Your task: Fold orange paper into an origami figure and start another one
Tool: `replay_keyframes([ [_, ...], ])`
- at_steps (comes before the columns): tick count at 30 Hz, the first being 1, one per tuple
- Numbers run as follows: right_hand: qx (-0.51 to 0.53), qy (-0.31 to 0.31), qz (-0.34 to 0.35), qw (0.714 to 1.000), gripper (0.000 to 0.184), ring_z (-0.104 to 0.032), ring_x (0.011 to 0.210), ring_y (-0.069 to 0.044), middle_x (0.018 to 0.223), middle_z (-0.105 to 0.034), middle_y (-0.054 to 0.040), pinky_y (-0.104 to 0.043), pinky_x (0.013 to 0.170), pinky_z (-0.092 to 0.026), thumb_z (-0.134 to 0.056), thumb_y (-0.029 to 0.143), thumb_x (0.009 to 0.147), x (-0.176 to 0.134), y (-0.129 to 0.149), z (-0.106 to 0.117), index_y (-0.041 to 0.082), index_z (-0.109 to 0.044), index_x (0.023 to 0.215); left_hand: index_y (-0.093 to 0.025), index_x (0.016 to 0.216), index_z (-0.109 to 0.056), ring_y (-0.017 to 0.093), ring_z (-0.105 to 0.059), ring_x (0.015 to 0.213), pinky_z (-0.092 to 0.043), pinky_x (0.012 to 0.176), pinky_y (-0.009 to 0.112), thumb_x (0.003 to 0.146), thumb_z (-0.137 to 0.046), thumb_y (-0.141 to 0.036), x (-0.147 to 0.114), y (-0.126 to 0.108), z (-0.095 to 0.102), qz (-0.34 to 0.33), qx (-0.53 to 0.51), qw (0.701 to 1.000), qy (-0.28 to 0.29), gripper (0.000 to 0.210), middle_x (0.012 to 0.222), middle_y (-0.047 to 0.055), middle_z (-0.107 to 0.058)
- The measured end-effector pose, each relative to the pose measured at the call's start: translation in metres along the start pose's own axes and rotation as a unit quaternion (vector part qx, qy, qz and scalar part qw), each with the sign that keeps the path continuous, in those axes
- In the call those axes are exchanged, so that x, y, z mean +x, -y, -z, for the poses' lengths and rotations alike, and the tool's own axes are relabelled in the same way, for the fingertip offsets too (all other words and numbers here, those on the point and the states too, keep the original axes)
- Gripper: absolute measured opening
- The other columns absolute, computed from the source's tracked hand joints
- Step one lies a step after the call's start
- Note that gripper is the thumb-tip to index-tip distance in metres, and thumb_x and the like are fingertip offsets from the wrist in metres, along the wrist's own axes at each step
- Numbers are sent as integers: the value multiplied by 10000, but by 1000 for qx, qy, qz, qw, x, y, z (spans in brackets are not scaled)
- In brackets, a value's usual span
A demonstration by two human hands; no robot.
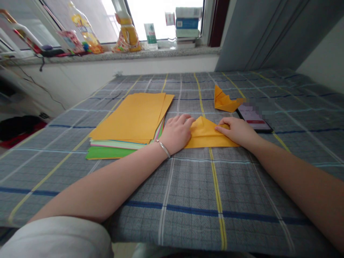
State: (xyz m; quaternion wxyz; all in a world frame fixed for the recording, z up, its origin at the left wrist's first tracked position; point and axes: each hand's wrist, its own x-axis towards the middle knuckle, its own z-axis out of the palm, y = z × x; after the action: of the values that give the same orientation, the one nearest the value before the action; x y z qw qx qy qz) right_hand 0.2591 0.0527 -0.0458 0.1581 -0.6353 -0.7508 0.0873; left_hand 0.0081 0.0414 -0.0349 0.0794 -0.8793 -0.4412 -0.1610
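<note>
A folded sheet of orange paper (202, 138) lies in front of me, with a peaked upper part and a straight band along its lower edge. My left hand (178, 130) rests on its left end, fingers bent over and pressing the paper; a silver bangle circles that wrist. At the right end, my right hand (236, 129) pinches the paper between thumb and fingers. Just beyond sits a folded orange paper boat (227, 102). Left of my left hand is a stack of coloured paper (131, 116), orange on top with green and pale sheets below.
A phone (254, 116) lies right of the paper boat, its screen lit. Grey plaid cloth (193, 190) covers the table. Along the windowsill (161, 53) stand bottles, a white-and-green tube (150, 34) and stacked boxes (188, 25). A grey curtain (258, 36) hangs at the right.
</note>
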Motion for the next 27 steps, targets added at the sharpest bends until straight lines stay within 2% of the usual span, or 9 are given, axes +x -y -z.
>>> replay_keyframes([
  [3, 4, -5, 12, 1000, 239, -642, 907, -277, 958, -725, -78, -373, 728, -434, -573, 434, 864, 1, -2, -2, 220, -679, 873, -245, 1346, -543, 271, -319, 1451, -141, 1218, 531, 975, -445, -247, -1, 1, -4, -130, -8, 991, 5, 385, 1521, 35, -449],
  [6, 8, -15, 18, 1000, 236, -641, 888, -277, 941, -726, -79, -380, 727, -441, -574, 429, 858, 1, -4, -3, 216, -676, 873, -232, 1472, -407, 230, -263, 1489, -52, 1238, 495, 1024, -349, -397, 0, 1, -8, -212, -43, 972, 95, 482, 1577, 42, -364],
  [8, 20, -22, 22, 999, 226, -642, 879, -274, 929, -726, -75, -384, 733, -445, -581, 423, 849, 1, -5, -3, 217, -673, 854, -211, 1529, -302, 238, -226, 1503, -64, 1233, 493, 1021, -316, -482, 1, 1, -9, -204, -53, 968, 134, 575, 1602, 77, -304],
  [11, 61, -41, 42, 996, 200, -645, 888, -262, 917, -727, -62, -382, 769, -453, -592, 407, 838, -1, -6, -2, 224, -672, 831, -155, 1547, -243, 263, -207, 1508, -126, 1219, 486, 1011, -295, -538, 1, 0, -10, -145, -53, 978, 141, 661, 1609, 141, -260],
  [14, 98, -45, 41, 993, 188, -649, 893, -252, 909, -730, -46, -374, 789, -455, -592, 400, 833, -2, -7, 1, 234, -679, 840, -108, 1532, -266, 263, -288, 1476, -223, 1194, 432, 1007, -302, -534, 4, -2, -10, -115, -54, 982, 142, 677, 1585, 158, -315],
  [18, 104, -31, 20, 994, 204, -651, 884, -254, 896, -728, -39, -375, 778, -455, -588, 423, 832, -3, -7, 4, 238, -676, 832, -100, 1512, -328, 260, -407, 1380, -282, 1161, 382, 1012, -328, -461, 10, -5, -11, -99, -42, 986, 130, 617, 1539, 108, -418],
  [21, 91, -22, 19, 995, 210, -651, 863, -255, 878, -726, -43, -373, 750, -457, -580, 427, 835, -4, -5, 6, 237, -667, 815, -116, 1521, -323, 255, -429, 1340, -292, 1145, 376, 1025, -295, -398, 14, -7, -11, -97, -31, 986, 131, 571, 1544, 79, -416],
  [24, 74, -20, 16, 997, 216, -652, 841, -259, 868, -729, -51, -372, 719, -462, -582, 436, 831, -2, -5, 4, 239, -669, 811, -169, 1554, -247, 247, -393, 1377, -284, 1147, 393, 1022, -292, -361, 13, -7, -10, -109, -34, 984, 139, 567, 1593, 54, -330],
  [27, 55, -27, 21, 998, 212, -655, 836, -260, 862, -731, -56, -366, 709, -462, -594, 438, 828, 0, -5, 2, 240, -666, 808, -231, 1561, -223, 253, -293, 1460, -171, 1200, 455, 1016, -303, -363, 11, -6, -10, -125, -37, 981, 147, 566, 1627, 30, -241],
])
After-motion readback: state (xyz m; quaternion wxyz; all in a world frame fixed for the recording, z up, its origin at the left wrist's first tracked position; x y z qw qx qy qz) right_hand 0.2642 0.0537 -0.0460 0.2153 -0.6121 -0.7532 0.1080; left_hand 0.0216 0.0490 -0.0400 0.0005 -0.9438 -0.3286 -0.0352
